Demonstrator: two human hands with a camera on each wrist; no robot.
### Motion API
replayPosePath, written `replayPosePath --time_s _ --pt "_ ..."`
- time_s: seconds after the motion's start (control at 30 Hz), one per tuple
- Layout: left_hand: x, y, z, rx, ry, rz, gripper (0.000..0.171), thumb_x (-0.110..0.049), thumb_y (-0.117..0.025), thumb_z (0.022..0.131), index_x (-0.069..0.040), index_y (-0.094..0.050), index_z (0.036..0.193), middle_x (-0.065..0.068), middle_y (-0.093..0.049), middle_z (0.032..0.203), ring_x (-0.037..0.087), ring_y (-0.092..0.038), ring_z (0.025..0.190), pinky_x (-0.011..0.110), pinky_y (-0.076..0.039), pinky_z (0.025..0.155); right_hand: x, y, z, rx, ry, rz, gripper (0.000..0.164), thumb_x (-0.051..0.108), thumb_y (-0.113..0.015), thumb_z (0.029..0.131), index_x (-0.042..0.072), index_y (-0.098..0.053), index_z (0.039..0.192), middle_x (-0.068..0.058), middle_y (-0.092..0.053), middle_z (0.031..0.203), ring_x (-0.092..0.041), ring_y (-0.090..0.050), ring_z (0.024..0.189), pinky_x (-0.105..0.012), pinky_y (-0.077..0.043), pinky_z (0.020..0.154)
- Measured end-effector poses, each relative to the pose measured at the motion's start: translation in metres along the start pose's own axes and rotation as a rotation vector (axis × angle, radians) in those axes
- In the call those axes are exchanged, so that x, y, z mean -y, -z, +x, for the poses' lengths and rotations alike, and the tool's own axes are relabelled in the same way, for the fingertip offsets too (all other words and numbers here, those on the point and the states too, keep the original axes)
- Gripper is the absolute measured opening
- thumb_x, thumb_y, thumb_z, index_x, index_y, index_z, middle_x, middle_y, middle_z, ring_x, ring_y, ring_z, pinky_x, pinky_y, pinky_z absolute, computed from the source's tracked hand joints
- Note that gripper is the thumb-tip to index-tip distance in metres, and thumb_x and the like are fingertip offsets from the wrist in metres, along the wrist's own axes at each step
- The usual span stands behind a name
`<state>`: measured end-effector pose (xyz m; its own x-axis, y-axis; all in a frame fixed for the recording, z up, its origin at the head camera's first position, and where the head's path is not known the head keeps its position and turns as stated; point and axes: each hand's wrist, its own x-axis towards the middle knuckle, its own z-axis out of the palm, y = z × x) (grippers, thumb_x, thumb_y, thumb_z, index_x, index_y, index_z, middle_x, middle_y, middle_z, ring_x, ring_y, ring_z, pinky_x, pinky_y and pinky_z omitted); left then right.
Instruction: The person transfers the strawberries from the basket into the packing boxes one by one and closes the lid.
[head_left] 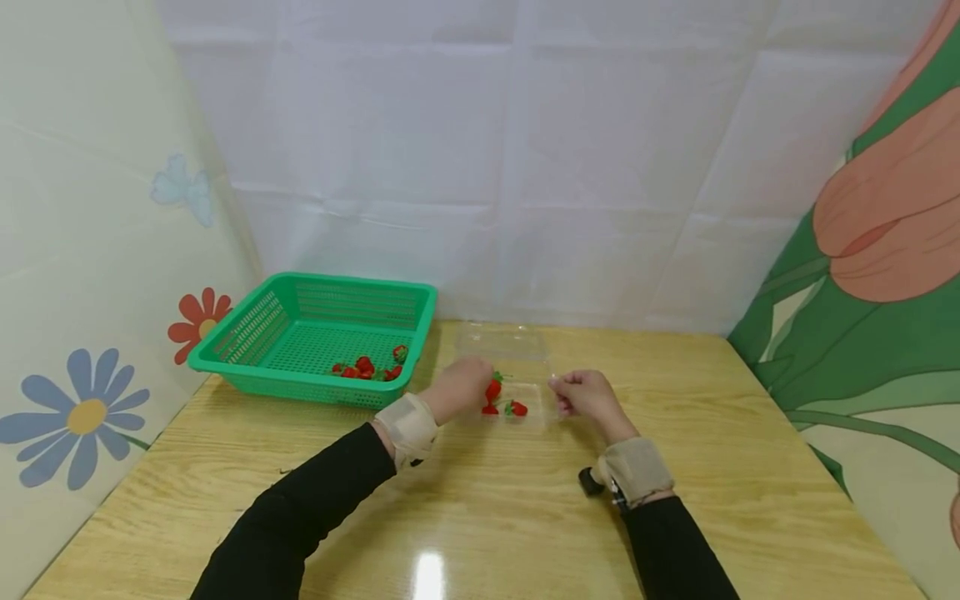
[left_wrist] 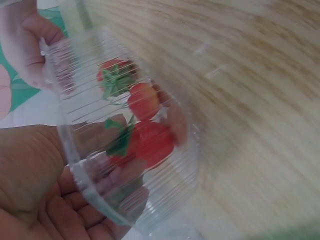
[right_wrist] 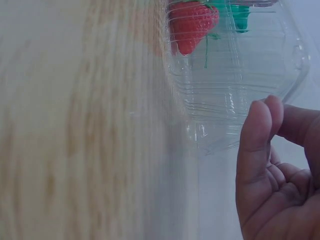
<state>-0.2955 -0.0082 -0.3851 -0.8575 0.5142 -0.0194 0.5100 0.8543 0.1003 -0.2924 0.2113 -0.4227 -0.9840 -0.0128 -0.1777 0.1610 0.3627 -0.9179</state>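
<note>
A clear plastic box (head_left: 534,398) stands on the table with several red strawberries (head_left: 517,408) inside, and its lid (head_left: 501,340) lies folded back behind it. My left hand (head_left: 463,388) reaches into the box from the left. In the left wrist view, seen through the ribbed wall (left_wrist: 165,200), its thumb and fingers pinch a strawberry (left_wrist: 155,142) by the green leaves. On the other side, my right hand (head_left: 588,396) pinches the box's right rim between thumb and finger. The right wrist view shows another strawberry (right_wrist: 192,25) low against the box wall.
A green plastic basket (head_left: 300,382) stands at the back left, with several strawberries (head_left: 365,365) in its near right corner. The wooden table (head_left: 480,517) ends at a white cloth backdrop (head_left: 600,208), with flower-printed cloth at both sides.
</note>
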Motion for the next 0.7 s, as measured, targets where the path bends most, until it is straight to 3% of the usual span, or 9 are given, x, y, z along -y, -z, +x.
replayPosePath --time_s 0.2,0.53,0.7 --pt "0.0011 -0.0102 0.0030 -0.007 -0.033 0.044 0.016 -0.002 -0.067 0.078 -0.012 -0.056 0.072 0.000 -0.060 0.073 0.013 -0.055 0.064 0.026 -0.045 0.054 0.0008 0.0008 -0.0006 0.002 0.002 0.002 0.030 0.017 -0.058 0.093 -0.013 -0.056 0.096 -0.002 -0.054 0.062 -0.010 -0.053 0.053 -0.028 -0.051 0.055" --pt "-0.0024 -0.0094 0.0027 0.048 -0.034 0.013 0.022 -0.006 -0.068 0.081 -0.013 -0.053 0.066 -0.001 -0.055 0.066 0.012 -0.044 0.058 0.027 -0.041 0.054 0.0013 0.0001 -0.0009 0.004 0.001 0.006 0.029 0.016 -0.057 0.093 -0.013 -0.057 0.099 -0.003 -0.055 0.063 -0.010 -0.053 0.053 -0.028 -0.051 0.055" --pt "-0.0013 -0.0109 0.0068 0.072 -0.048 0.031 0.022 -0.008 -0.067 0.083 -0.013 -0.053 0.066 0.000 -0.057 0.069 0.012 -0.047 0.060 0.026 -0.042 0.055 0.0010 0.0004 -0.0001 0.011 -0.005 0.009 0.030 0.017 -0.057 0.093 -0.012 -0.056 0.100 -0.004 -0.055 0.064 -0.010 -0.053 0.053 -0.028 -0.051 0.055"
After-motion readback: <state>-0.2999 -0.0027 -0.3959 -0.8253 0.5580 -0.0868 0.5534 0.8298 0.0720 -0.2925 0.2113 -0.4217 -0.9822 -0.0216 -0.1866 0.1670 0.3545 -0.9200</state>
